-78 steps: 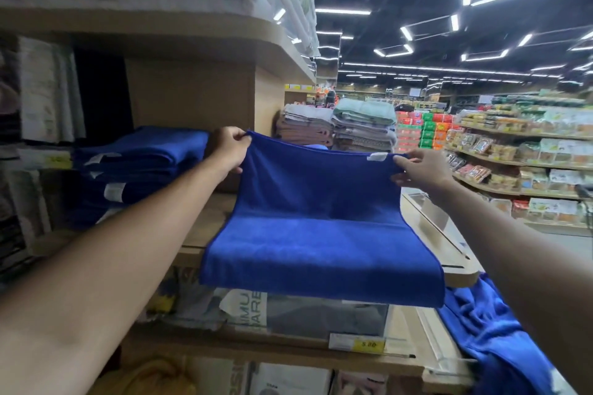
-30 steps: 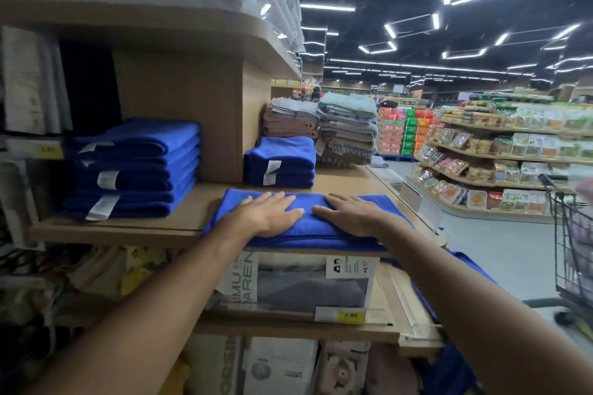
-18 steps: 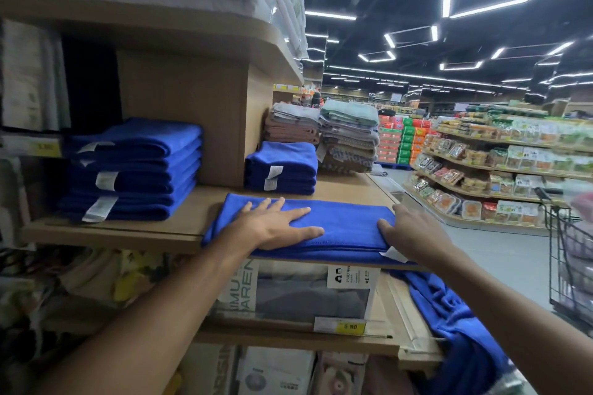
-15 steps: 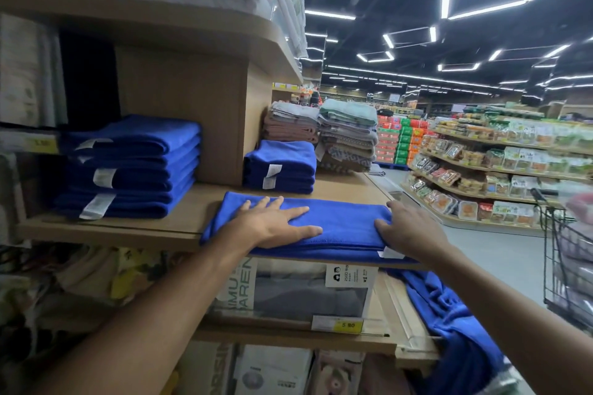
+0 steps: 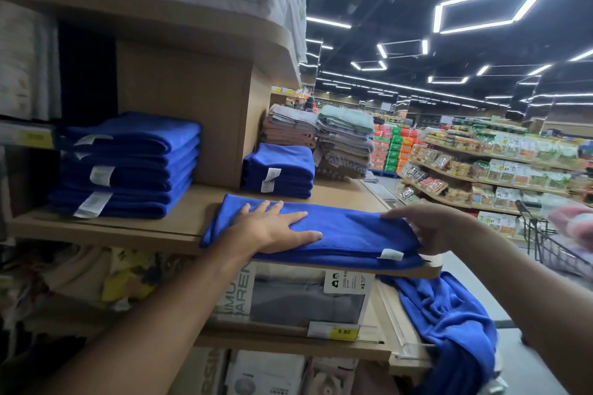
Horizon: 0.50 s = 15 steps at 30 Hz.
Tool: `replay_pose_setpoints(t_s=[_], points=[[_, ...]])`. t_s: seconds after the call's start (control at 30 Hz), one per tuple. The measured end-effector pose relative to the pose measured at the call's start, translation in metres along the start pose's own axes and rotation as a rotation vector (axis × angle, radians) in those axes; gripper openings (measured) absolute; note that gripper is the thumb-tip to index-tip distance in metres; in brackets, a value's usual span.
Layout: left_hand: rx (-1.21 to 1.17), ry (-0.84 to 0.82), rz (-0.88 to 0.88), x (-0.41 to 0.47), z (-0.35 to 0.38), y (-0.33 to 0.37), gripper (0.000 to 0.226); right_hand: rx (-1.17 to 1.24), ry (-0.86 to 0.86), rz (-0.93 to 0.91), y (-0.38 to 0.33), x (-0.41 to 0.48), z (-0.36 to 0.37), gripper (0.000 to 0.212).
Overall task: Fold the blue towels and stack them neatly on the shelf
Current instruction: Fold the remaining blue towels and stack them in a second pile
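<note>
My left hand (image 5: 276, 228) lay flat, fingers straight, on the folded towel (image 5: 353, 231) at the shelf (image 5: 128, 228) edge; my right hand (image 5: 439, 228) pinched its end. Soft, light, limp, I judged: best lifted by that doubled end.

Flat towel (image 5: 353, 231): blue, folded, lying along the front edge of the wooden shelf (image 5: 154, 228); white tag at its near right corner.
Left hand (image 5: 272, 228): palm down on the flat towel's left half, fingers spread.
Right hand (image 5: 439, 228): fingers curled round the flat towel's right end.
Tall stack (image 5: 128, 167): blue towels, left of the flat towel, well apart.
Short stack (image 5: 279, 170): blue towels, just behind the flat towel.
Loose towel (image 5: 449, 314): blue, crumpled, hanging below the flat towel's right end.
</note>
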<state>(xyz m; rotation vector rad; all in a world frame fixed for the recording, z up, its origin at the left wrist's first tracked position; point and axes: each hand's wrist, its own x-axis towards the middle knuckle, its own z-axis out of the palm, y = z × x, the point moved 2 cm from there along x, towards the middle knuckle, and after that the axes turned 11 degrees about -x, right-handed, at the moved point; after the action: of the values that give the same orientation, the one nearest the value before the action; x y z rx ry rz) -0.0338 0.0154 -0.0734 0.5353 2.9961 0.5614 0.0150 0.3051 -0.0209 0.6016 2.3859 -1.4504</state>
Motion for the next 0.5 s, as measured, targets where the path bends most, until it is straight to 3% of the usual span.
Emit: replay_pose_setpoints(t_s=[0.17,0.3,0.43,0.5], points=[[-0.007,0.003,0.009,0.001,0.0,-0.001,0.095,-0.128,0.009,0.019,0.0,0.009,-0.003,0.05],[-0.008,-0.002,0.013,0.002,0.0,-0.002,0.097,-0.497,0.303,-0.07,-0.008,0.024,-0.005,0.033],[-0.016,-0.001,0.015,0.0,0.0,-0.002,0.099,-1.075,0.569,-0.359,-0.028,0.037,0.01,0.066],[-0.016,-0.002,0.016,0.0,0.0,-0.002,0.099,-1.142,0.43,-0.424,-0.034,0.044,0.021,0.074]])
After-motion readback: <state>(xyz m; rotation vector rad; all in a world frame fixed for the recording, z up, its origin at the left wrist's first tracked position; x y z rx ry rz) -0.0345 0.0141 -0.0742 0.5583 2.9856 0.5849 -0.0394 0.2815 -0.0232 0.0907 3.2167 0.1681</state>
